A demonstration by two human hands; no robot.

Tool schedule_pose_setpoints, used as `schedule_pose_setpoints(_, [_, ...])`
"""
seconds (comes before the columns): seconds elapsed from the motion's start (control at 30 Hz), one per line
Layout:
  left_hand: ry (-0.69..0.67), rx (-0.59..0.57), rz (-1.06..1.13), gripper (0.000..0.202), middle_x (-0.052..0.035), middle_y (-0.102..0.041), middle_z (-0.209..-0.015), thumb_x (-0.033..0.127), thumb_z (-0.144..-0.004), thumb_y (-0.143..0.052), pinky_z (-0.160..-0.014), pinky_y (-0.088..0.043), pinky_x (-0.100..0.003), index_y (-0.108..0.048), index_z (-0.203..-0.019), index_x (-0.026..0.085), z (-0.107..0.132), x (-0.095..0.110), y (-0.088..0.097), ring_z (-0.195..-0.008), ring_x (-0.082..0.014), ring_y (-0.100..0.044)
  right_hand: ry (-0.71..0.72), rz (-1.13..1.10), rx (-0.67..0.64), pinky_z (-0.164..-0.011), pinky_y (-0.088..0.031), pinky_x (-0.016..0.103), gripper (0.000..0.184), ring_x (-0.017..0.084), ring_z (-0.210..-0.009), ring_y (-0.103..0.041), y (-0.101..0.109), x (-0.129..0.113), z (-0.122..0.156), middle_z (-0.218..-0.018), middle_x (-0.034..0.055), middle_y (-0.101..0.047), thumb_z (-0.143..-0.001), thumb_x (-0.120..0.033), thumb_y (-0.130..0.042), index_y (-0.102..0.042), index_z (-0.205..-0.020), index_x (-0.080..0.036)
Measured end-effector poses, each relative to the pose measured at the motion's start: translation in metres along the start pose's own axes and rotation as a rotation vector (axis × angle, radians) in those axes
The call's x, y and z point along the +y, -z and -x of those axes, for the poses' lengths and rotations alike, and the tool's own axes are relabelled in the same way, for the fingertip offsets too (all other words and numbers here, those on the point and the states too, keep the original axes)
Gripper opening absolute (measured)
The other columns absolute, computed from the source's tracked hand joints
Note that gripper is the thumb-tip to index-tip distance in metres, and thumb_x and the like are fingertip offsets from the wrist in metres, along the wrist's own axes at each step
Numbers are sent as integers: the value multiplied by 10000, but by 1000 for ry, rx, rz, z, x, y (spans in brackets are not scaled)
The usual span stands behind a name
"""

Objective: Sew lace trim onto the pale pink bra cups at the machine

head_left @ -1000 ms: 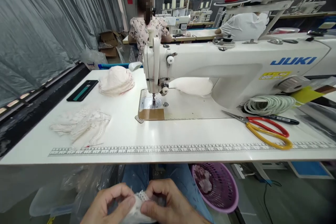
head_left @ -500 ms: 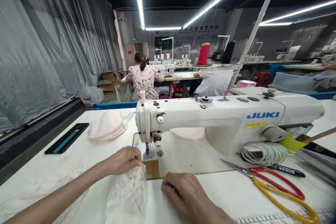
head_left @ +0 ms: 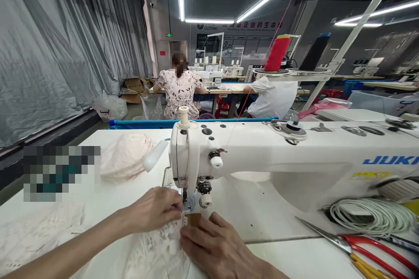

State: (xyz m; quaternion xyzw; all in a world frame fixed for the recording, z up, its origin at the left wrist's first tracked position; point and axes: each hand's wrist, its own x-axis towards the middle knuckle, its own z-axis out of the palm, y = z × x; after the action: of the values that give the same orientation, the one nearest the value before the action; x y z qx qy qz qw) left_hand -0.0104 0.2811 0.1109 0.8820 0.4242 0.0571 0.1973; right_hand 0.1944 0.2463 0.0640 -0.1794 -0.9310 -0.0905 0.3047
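Observation:
My left hand [head_left: 156,210] is closed on the upper end of a white lace fabric [head_left: 153,250], right beside the needle and presser foot [head_left: 187,200] of a white sewing machine [head_left: 242,144]. The lace hangs down toward me over the table edge side. My right hand [head_left: 218,244] has its curled fingers at the lace's right edge, just below a brown plate [head_left: 194,219] on the machine bed; the thumb side stays partly apart. The fingertips of both hands are partly hidden.
Folded pale fabric [head_left: 126,157] and more lace [head_left: 42,231] lie to the left. On the right are red-and-yellow-handled scissors [head_left: 353,244] and a coil of pale cord [head_left: 369,218]. A red thread cone [head_left: 276,54] stands beyond. Two people sit at tables ahead.
My right hand has moved left from the bare table to the lace edge. The left hand stays by the presser foot with the lace. The view has shifted closer to the machine head.

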Motion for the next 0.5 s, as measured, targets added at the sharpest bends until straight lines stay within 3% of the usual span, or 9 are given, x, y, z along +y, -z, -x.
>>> schedule_pose_setpoints(0.13, [-18,56,-71,106,54,-615,-691,214,-846,-549,-584,-344,-221,-605,-756,221,-5,-8,-3,-636,-137,-580,13,49,-11,-575,-331,290,214,144,-737,-535,0,0,0,-991,45,-665,-957,-151,-392,-606,-971,-146])
schedule_pose_setpoints(0.27, [7,175,-175,206,-11,-622,-782,104,-867,-444,-631,-330,-280,-585,-746,193,-2,-9,-7,-708,-182,-568,-31,62,-4,-588,-337,288,178,154,-779,-549,-3,-1,1,-1006,40,-664,-944,-189,-430,-605,-940,-161])
schedule_pose_setpoints(0.4, [-123,345,-279,269,-13,-613,-923,-8,-819,-423,-717,-311,-323,-571,-870,212,16,4,-25,-812,-184,-556,-60,87,17,-600,-341,287,143,149,-785,-554,-5,-3,3,-1005,29,-669,-933,-198,-464,-605,-915,-180])
schedule_pose_setpoints(0.5, [-130,342,-310,229,20,-620,-824,-7,-788,-504,-706,-329,-330,-576,-802,210,24,5,-42,-725,-161,-575,-70,109,3,-598,-336,285,138,148,-783,-555,-7,-5,4,-978,33,-668,-935,-224,-469,-602,-929,-189])
